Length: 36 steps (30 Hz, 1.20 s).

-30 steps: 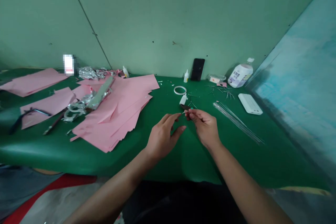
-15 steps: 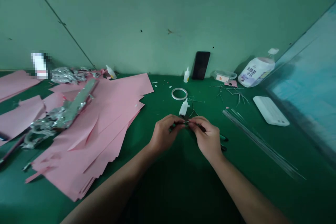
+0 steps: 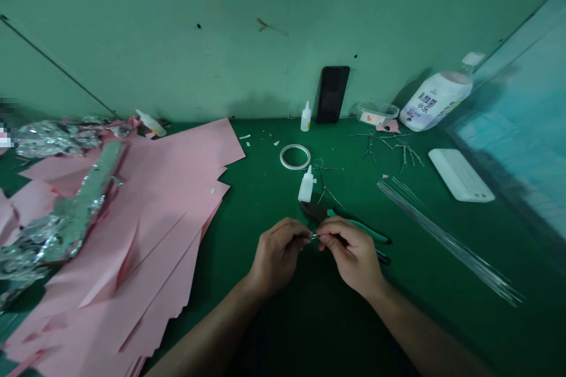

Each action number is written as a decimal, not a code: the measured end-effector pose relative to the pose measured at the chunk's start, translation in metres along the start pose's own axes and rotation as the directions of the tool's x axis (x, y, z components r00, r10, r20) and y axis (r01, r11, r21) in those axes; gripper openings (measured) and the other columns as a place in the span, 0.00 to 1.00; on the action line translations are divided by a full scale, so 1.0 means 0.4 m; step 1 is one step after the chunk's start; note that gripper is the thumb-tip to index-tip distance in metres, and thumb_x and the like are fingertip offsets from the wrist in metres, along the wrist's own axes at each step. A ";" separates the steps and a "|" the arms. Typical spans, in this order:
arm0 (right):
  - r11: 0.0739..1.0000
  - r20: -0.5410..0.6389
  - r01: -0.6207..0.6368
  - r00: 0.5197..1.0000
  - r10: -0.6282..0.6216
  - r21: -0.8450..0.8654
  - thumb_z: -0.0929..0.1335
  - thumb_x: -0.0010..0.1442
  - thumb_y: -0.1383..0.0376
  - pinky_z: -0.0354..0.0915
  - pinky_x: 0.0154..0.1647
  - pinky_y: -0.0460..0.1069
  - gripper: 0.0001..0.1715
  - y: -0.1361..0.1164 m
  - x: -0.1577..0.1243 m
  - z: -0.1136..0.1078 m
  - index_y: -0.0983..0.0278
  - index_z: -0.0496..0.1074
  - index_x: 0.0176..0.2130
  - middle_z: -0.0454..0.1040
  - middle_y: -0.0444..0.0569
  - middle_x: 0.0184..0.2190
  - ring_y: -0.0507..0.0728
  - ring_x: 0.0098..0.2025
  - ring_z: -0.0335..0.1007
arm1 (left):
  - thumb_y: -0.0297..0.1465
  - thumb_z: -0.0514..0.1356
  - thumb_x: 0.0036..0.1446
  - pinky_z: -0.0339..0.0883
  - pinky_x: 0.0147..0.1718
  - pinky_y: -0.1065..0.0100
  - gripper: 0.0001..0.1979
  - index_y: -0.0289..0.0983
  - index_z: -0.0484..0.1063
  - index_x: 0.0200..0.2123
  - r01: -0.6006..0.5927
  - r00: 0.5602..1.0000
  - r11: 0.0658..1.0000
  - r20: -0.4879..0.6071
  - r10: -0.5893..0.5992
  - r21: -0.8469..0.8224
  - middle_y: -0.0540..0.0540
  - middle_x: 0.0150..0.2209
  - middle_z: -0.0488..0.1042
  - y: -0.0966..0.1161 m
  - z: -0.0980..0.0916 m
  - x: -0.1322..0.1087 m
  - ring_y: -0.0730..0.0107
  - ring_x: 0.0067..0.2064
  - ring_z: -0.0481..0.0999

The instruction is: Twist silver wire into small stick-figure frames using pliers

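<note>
My left hand (image 3: pixel 277 253) and my right hand (image 3: pixel 351 253) meet over the green table (image 3: pixel 274 188), fingertips pinched together on a short piece of thin silver wire (image 3: pixel 313 237). Both hands are closed around it. Just beyond my right hand lie green-handled pliers (image 3: pixel 354 225) flat on the table. A small white glue bottle (image 3: pixel 305 184) stands a little farther back, beside a bent wire figure (image 3: pixel 326 179).
Pink paper sheets (image 3: pixel 145 218) and crumpled foil (image 3: pixel 66 218) cover the left. A tape ring (image 3: pixel 295 156), black phone (image 3: pixel 332 94), white bottle (image 3: pixel 435 100), white box (image 3: pixel 460 175), wire twigs (image 3: pixel 389 147) and long straight wires (image 3: pixel 446 241) lie behind and right.
My left hand, open a second ago, has closed on the wire with the right. Both hands now sit nearer to me, and the pliers show beyond them.
</note>
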State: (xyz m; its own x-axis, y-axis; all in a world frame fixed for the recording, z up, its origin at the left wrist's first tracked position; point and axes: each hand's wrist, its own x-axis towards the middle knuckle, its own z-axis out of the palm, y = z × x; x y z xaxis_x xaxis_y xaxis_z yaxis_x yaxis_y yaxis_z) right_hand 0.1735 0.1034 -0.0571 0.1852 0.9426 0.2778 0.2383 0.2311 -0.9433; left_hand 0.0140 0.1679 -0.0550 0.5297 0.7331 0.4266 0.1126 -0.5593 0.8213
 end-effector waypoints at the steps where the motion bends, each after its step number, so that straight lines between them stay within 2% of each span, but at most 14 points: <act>1: 1.000 -0.006 -0.014 1.000 0.014 0.006 0.67 0.62 0.71 0.69 0.29 0.47 0.08 0.001 0.000 0.002 0.60 0.75 0.34 0.73 0.45 0.32 0.50 0.28 0.72 | 0.15 0.56 0.56 0.68 0.31 0.75 0.10 0.34 0.72 0.33 0.004 1.000 1.000 -0.004 -0.004 0.007 0.47 0.30 0.75 -0.004 0.001 0.002 0.75 0.32 0.74; 7: 0.990 -0.051 -0.120 0.991 0.124 0.070 0.68 0.62 0.66 0.71 0.33 0.49 0.04 0.008 -0.005 0.012 0.62 0.74 0.37 0.74 0.47 0.35 0.53 0.31 0.75 | 0.23 0.60 0.58 0.70 0.35 0.71 0.04 0.34 0.74 0.37 -0.004 0.999 0.995 -0.041 0.008 0.099 0.45 0.33 0.76 -0.012 0.004 0.006 0.71 0.35 0.76; 14: 0.997 -0.083 -0.058 0.995 0.062 0.058 0.68 0.62 0.67 0.68 0.33 0.48 0.04 0.017 -0.003 0.016 0.62 0.74 0.35 0.75 0.46 0.31 0.53 0.31 0.72 | 0.26 0.63 0.58 0.69 0.32 0.72 0.05 0.34 0.76 0.38 -0.025 0.997 0.992 -0.072 0.034 0.120 0.45 0.32 0.77 0.000 0.013 -0.003 0.72 0.33 0.76; 20: 0.999 -0.075 0.044 0.996 -0.044 -0.009 0.68 0.61 0.68 0.68 0.32 0.48 0.04 0.020 -0.007 0.025 0.61 0.75 0.36 0.74 0.46 0.32 0.53 0.33 0.72 | 0.28 0.61 0.59 0.67 0.29 0.72 0.04 0.37 0.77 0.35 0.111 0.991 0.990 -0.081 -0.103 0.092 0.47 0.32 0.76 0.000 0.007 -0.013 0.72 0.32 0.75; 25: 0.992 -0.096 0.099 0.990 -0.105 -0.074 0.67 0.61 0.70 0.68 0.33 0.49 0.06 0.011 -0.009 0.027 0.62 0.75 0.34 0.75 0.48 0.32 0.55 0.34 0.72 | 0.31 0.60 0.59 0.66 0.24 0.73 0.05 0.37 0.74 0.33 0.257 0.966 0.963 -0.020 -0.259 -0.087 0.47 0.34 0.75 -0.010 0.010 -0.015 0.73 0.30 0.73; 28: 0.992 -0.092 0.093 0.991 -0.100 -0.082 0.67 0.60 0.69 0.68 0.33 0.49 0.05 0.011 -0.009 0.028 0.62 0.75 0.34 0.75 0.49 0.33 0.55 0.34 0.72 | 0.32 0.62 0.57 0.68 0.29 0.72 0.05 0.36 0.74 0.36 0.292 0.950 0.941 -0.065 -0.306 -0.172 0.45 0.37 0.75 -0.010 0.017 -0.015 0.70 0.35 0.75; 31: 0.994 -0.076 0.076 0.994 -0.081 -0.073 0.67 0.60 0.69 0.68 0.33 0.49 0.05 0.012 -0.010 0.028 0.62 0.75 0.34 0.75 0.49 0.33 0.55 0.34 0.72 | 0.30 0.64 0.53 0.70 0.34 0.70 0.10 0.36 0.73 0.39 0.317 0.927 0.913 -0.121 -0.355 -0.258 0.46 0.35 0.76 -0.005 0.022 -0.012 0.69 0.37 0.76; 36: 0.993 -0.072 0.080 0.994 -0.086 -0.086 0.66 0.61 0.70 0.69 0.34 0.49 0.07 0.011 -0.006 0.027 0.62 0.74 0.34 0.75 0.48 0.32 0.55 0.34 0.72 | 0.29 0.63 0.52 0.69 0.32 0.70 0.11 0.35 0.72 0.41 0.342 0.924 0.901 -0.078 -0.374 -0.265 0.46 0.33 0.76 -0.004 0.020 -0.002 0.71 0.34 0.75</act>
State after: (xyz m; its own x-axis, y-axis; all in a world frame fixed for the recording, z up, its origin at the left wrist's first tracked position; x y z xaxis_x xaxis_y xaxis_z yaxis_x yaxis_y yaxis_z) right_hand 0.1639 0.1047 -0.0638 0.2320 0.8995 0.3701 0.3332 0.2840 -0.8991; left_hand 0.0200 0.1650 -0.0597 0.3816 0.9169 0.1167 0.0605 -0.1508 0.9867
